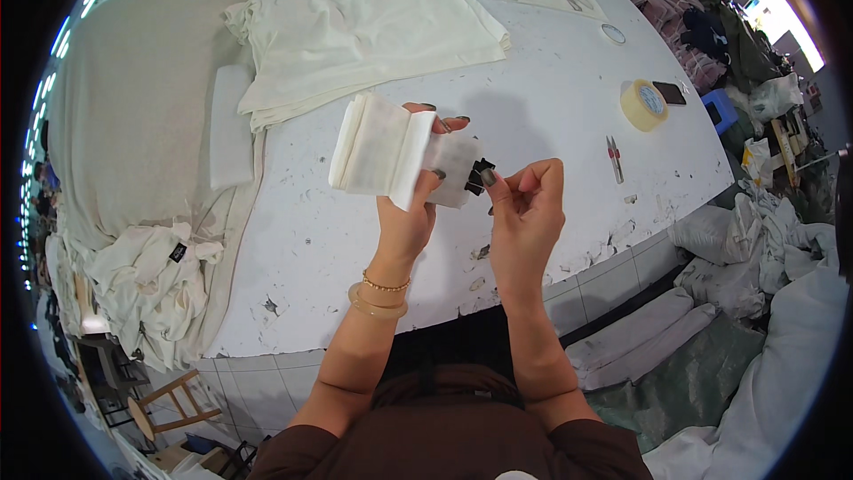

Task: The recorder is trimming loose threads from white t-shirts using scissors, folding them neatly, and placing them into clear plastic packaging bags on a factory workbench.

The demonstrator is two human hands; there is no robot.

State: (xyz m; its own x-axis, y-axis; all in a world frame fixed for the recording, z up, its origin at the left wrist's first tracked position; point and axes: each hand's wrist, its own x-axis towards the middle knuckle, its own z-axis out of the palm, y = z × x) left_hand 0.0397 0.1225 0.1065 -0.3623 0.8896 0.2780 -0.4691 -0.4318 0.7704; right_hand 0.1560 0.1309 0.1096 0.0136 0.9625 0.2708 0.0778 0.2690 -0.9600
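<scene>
Material: cream cloth pad (371, 144), folded in layers, with a translucent sleeve (451, 169) at its right end and a small black tag (480, 174) there.
Position: held up above the white bench (551, 116), in front of the chest.
Left hand (410, 204): clamped on the pad and sleeve from below, fingers wrapped over the right edge.
Right hand (526, 200): thumb and forefinger pinched together on the black tag.
Handling: looks light, soft and floppy; the sleeve is likely slick. Best gripped across the folded thickness, the tag by its edge.
Nearby: stacked cream shirts (364, 22) behind, tape roll (643, 104) and snips (614, 158) to the right, well apart.
In the way: nothing between the hands and the bench.
</scene>
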